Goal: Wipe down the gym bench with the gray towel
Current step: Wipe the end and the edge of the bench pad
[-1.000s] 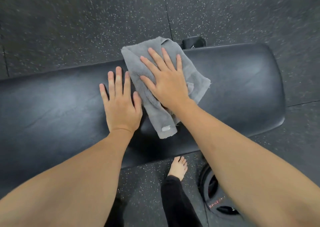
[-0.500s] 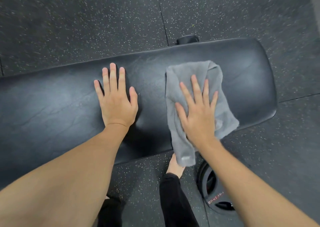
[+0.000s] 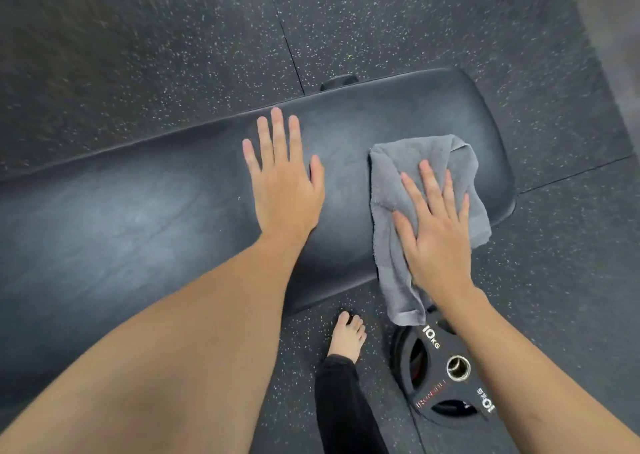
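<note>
The black padded desk (image 3: 138, 218) runs off the left edge. The left hand (image 3: 284, 183) lies flat on it, fingers spread, holding nothing. Near the desk's right end, the right hand (image 3: 434, 231) presses flat on the gray towel (image 3: 415, 162), whose near corner hangs over the edge. The right forearm partly hides a weight plate (image 3: 446, 381) on the floor.

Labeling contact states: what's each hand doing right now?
Left hand: open, flat on the gym bench, holding nothing.
Right hand: open, fingers spread, pressing the gray towel onto the bench.
</note>
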Motion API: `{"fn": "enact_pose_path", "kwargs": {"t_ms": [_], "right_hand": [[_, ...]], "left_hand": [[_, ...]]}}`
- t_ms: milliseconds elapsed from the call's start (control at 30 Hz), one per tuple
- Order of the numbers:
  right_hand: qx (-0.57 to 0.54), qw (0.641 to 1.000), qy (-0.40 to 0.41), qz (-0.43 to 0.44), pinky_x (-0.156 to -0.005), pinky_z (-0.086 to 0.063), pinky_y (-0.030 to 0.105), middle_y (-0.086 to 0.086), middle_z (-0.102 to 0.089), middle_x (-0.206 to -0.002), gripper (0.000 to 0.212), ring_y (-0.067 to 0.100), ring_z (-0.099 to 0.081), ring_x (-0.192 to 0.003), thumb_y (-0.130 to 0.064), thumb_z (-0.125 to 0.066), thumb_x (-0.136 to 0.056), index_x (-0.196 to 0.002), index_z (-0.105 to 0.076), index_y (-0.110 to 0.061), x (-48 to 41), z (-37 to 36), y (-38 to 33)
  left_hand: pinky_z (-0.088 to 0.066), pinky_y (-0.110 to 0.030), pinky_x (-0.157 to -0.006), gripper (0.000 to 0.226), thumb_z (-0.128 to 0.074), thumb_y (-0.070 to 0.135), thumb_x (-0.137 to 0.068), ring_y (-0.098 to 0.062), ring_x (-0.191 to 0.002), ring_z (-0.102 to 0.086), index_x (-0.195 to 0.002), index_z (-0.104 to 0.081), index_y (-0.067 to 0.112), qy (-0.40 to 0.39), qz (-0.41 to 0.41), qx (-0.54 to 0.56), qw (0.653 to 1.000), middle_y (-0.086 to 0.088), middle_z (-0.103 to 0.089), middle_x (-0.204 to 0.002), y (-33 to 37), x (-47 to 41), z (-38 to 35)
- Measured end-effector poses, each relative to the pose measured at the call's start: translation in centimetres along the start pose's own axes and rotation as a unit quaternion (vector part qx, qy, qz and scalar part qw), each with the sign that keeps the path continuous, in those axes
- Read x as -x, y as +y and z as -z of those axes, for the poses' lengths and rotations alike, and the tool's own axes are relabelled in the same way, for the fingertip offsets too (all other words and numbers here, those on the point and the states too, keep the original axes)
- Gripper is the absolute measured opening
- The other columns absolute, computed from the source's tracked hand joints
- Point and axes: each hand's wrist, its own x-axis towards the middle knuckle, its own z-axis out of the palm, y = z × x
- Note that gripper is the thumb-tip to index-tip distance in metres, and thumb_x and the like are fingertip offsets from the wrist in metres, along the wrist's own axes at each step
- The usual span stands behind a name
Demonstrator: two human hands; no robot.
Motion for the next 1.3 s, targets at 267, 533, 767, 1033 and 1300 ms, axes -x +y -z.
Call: {"fn": "enact_pose_path", "kwargs": {"t_ms": [267,533,767,1033,1300], "right_hand": [[-0.014,1.000,0.000,-0.008,-0.121,0.000,0.071,0.001,-0.015,-0.172,0.066,0.036,-0.001,-0.158,-0.062,-0.041,-0.097,-0.156,-0.037,-0.033,-2.6,-0.3,-1.8],[0.020,0.992,-0.023,0.126,-0.120,-0.008,0.067,0.001,-0.043,-0.161,0.061,0.037,-0.025,-0.154,-0.065,-0.035,-0.098,-0.149,-0.050,-0.035,-17.6,-1.3,-7.3],[-0.002,0.995,-0.021,0.095,-0.124,-0.012,0.059,-0.003,-0.052,-0.151,0.057,0.031,-0.030,-0.152,-0.060,-0.036,-0.101,-0.144,-0.055,-0.027,-20.7,1.7,0.1],[-0.045,0.999,-0.019,0.014,-0.117,-0.027,0.059,-0.009,-0.018,-0.170,0.058,0.031,-0.012,-0.157,-0.060,-0.038,-0.102,-0.156,-0.035,-0.038,-16.5,4.1,6.6],[-0.018,0.999,0.023,-0.030,-0.121,-0.010,0.068,-0.005,-0.016,-0.171,0.060,0.041,-0.003,-0.157,-0.057,-0.038,-0.102,-0.157,-0.036,-0.035,-7.0,1.9,3.8]], "left_hand": [[-0.011,-0.059,-0.127,0.068,-0.027,0.037,-0.101,-0.034,-0.159,-0.010,-0.162,-0.020,0.008,-0.004,-0.002,-0.035,0.999,-0.015,-0.012,-0.172,0.3,-0.1,-0.5],[-0.013,-0.060,-0.126,0.068,-0.036,0.034,-0.098,-0.034,-0.158,-0.015,-0.161,-0.027,0.008,0.012,-0.003,-0.032,0.999,-0.014,-0.018,-0.171,0.1,-0.2,-0.7],[-0.013,-0.059,-0.126,0.067,-0.036,0.033,-0.099,-0.035,-0.158,-0.016,-0.161,-0.027,0.008,0.024,-0.002,-0.024,0.999,-0.014,-0.018,-0.171,0.1,-0.1,-0.7],[-0.011,-0.058,-0.127,0.067,-0.035,0.035,-0.099,-0.035,-0.158,-0.016,-0.160,-0.028,0.009,0.024,-0.004,-0.012,1.000,-0.014,-0.019,-0.171,0.1,-0.1,-0.7],[-0.009,-0.057,-0.127,0.068,-0.031,0.038,-0.099,-0.033,-0.158,-0.014,-0.161,-0.026,0.010,0.021,-0.006,-0.007,1.000,-0.014,-0.017,-0.171,0.1,-0.2,-0.6]]}}
